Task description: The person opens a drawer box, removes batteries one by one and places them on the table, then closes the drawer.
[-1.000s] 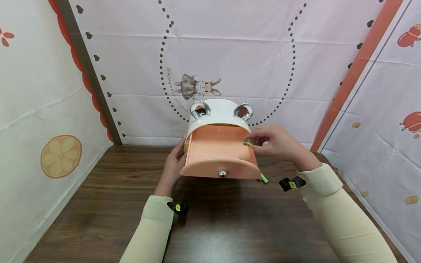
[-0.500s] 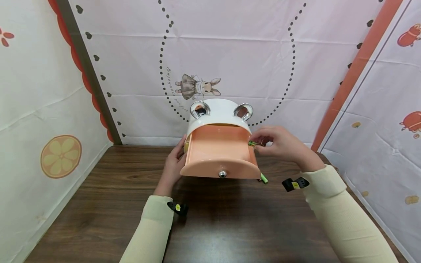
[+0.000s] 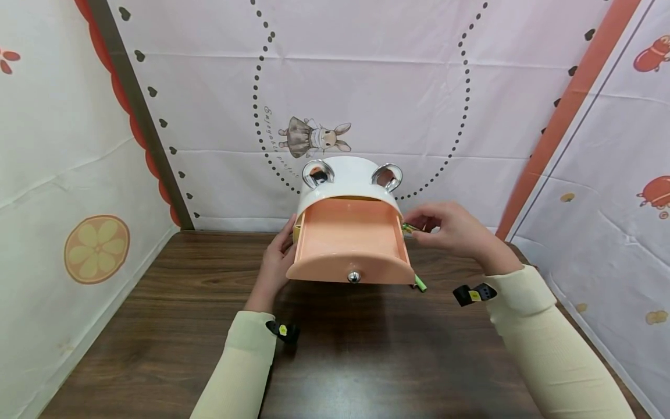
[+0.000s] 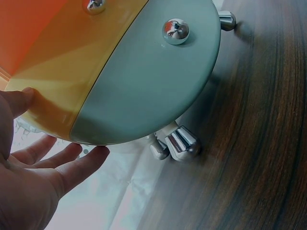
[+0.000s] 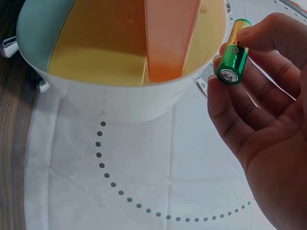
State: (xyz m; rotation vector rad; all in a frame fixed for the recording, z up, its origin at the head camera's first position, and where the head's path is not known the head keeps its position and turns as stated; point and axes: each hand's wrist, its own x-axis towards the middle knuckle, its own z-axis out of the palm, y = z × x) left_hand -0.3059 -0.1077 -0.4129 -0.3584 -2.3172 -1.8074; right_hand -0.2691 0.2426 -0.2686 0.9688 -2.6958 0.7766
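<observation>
A white round-topped drawer box [image 3: 348, 171] with shiny frog-like eyes stands on the table. Its top peach drawer [image 3: 350, 233] is pulled out, the bare inside showing. My left hand [image 3: 274, 265] holds the box's left side, the thumb against the yellow drawer front [image 4: 62, 72] and the other fingers along the outer edge. Below the yellow front is a grey-green drawer front [image 4: 148, 76] with a round knob. Between thumb and fingers, my right hand [image 3: 450, 233] pinches a green and gold battery [image 5: 233, 55] just right of the drawer, outside the box.
A green stick-like thing [image 3: 420, 284] lies on the brown wooden table [image 3: 335, 361], partly hidden behind the drawer's right corner. Printed cloth walls [image 3: 366, 99] enclose the table at the back and both sides. Short metal feet [image 4: 182, 143] hold the box up.
My right hand has moved a little to the right with the battery, from over the drawer's right edge to beside it. The left hand and the box have stayed in place.
</observation>
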